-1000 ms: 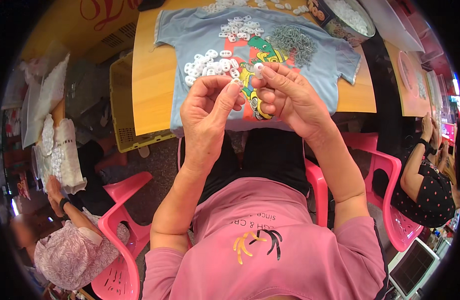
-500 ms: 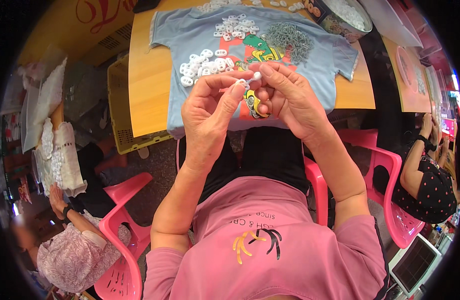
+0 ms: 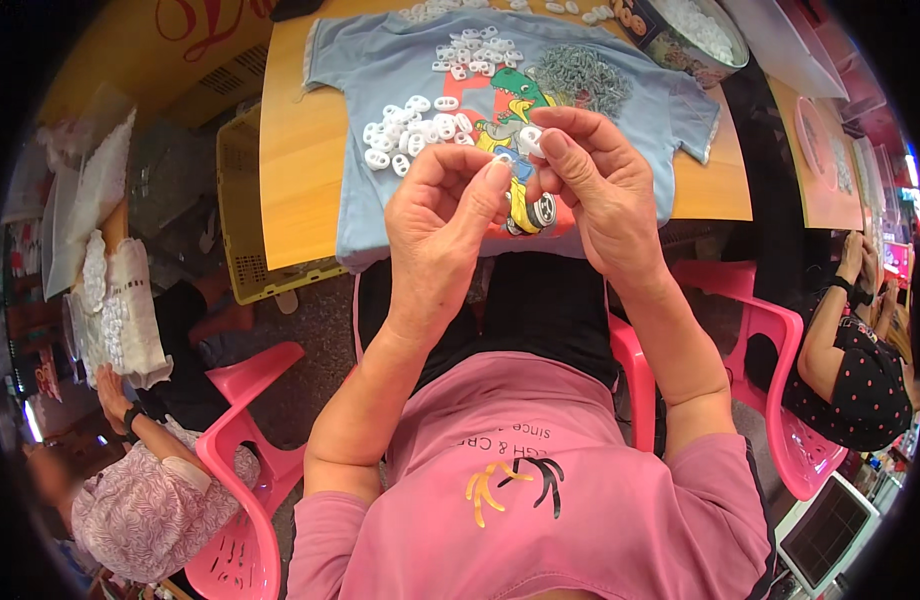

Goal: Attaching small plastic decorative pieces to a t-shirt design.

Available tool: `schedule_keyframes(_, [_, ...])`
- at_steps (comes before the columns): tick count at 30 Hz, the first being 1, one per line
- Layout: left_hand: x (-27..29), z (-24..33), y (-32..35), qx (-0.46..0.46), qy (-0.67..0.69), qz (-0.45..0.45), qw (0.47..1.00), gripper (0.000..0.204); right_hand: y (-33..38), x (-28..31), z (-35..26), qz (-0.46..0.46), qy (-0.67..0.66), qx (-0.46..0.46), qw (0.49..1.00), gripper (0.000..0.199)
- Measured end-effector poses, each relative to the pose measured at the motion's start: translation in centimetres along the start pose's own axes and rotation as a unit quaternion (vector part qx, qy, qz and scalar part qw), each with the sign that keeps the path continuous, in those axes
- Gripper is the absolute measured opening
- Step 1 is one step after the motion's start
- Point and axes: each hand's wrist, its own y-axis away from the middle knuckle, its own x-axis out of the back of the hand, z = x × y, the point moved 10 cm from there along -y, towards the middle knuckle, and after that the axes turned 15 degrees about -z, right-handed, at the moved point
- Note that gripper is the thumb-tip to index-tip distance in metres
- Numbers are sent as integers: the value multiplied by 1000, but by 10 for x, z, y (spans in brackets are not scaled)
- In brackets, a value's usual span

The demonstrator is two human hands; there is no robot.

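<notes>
Head view shows us a wooden desk [image 3: 288, 200] with a blue shirt [image 3: 360, 70] spread flat over it. We see the person's own pink shirt [image 3: 620, 510], printed with dark lettering, and at the desk's far right corner a tin [image 3: 670, 48] with light lettering on its side. The right grip [image 3: 605, 190] pinches a white oval piece [image 3: 531, 140], which juts out leftward at the fingertips. The left grip [image 3: 442, 208], thumb against forefinger, holds a white part [image 3: 503, 158], mostly hidden, just beside that piece; whether the two touch, we cannot tell.
</notes>
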Motion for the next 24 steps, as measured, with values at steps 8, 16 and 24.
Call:
schedule_keyframes(8, [-5,-3,-3,0,5,5,1000,14,3,2,-7,21,44,23,999,25])
schedule_keyframes(16, [-4,-4,-4,12,-14,13,1000,14,4,-1,-15,3,125,43,991,22])
schedule_keyframes(24, [-3,-4,-4,22,-14,16,1000,14,6,-4,-21,18,196,59,979,21])
